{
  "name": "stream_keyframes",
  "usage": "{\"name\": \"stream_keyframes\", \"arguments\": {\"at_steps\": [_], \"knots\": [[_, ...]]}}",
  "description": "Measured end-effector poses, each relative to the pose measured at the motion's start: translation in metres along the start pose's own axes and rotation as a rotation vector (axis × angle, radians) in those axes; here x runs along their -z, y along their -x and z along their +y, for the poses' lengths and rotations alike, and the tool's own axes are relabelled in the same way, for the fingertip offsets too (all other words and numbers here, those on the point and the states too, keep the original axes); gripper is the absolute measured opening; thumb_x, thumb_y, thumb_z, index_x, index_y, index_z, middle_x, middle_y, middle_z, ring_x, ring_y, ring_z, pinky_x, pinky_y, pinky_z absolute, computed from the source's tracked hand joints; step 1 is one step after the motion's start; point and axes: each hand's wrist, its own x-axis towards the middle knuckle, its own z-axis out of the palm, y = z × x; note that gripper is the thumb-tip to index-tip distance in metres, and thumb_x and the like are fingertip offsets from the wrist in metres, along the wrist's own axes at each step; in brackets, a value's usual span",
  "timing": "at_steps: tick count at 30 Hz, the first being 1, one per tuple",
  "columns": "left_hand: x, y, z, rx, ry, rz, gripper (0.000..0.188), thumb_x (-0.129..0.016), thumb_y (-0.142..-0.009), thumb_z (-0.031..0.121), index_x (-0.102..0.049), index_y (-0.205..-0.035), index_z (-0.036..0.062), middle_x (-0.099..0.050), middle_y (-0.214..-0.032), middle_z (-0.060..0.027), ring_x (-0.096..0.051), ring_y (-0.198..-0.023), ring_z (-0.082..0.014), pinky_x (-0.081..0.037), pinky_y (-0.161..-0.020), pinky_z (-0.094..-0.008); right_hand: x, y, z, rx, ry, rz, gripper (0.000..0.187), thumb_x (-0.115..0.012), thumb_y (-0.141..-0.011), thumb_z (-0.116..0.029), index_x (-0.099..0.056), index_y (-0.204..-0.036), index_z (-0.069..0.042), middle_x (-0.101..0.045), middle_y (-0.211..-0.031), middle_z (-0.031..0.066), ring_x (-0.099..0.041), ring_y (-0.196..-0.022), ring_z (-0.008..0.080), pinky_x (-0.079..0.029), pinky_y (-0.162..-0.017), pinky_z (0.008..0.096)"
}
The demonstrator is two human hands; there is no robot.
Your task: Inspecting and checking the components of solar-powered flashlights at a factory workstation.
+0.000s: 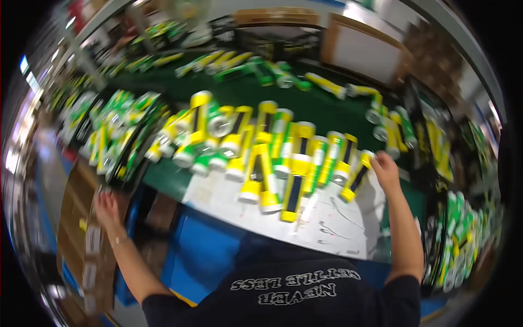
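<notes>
So, bins [132, 146] look full, but flashlights [294, 196] lie loose near the desk's [170, 183] front edge. We can't tell if our right hand [387, 173] grips one; our left hand [108, 210] looks open.

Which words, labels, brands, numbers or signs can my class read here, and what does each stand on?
Black fabric short-sleeved shirt: pale-outlined capital letters, upside down; legible, but I won't copy the wording.
White rectangular labels on the brown cardboard box: too blurred to read.
Yellow and green cylindrical plastic flashlights: no readable print.
White flat sheet beneath them: any marks are too blurred.
</notes>
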Motion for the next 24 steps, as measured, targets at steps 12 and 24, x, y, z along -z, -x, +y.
{"name": "stream_keyframes", "arguments": {"at_steps": [12,24], "knots": [[-0.254,0.286,-0.111,0.028,-0.109,-0.794,0.031,-0.050,-0.087,0.008,-0.043,-0.117,0.0039,-0.052,-0.093,-0.0068,-0.050,-0.075,-0.0120,-0.042,-0.068,-0.0229,0.049,-0.073,0.091,-0.558,0.903,0.045,0.062,-0.068,-0.072,-0.040,-0.042,-0.120,-0.010,-0.056,-0.104,0.0127,-0.062,-0.089,0.0278,-0.051,-0.071,0.0385],[-0.329,0.455,-0.248,2.166,0.105,-1.438,0.091,-0.022,-0.080,0.073,-0.027,-0.136,0.0010,-0.043,-0.126,-0.0262,-0.051,-0.110,-0.0379,-0.048,-0.082,-0.0490,0.116,0.047,-0.010,0.205,-0.339,-0.362,0.044,-0.070,-0.070,-0.007,-0.054,-0.110,-0.005,-0.059,-0.111,0.0060,-0.059,-0.091,0.0131,-0.049,-0.072,0.0260]]}}
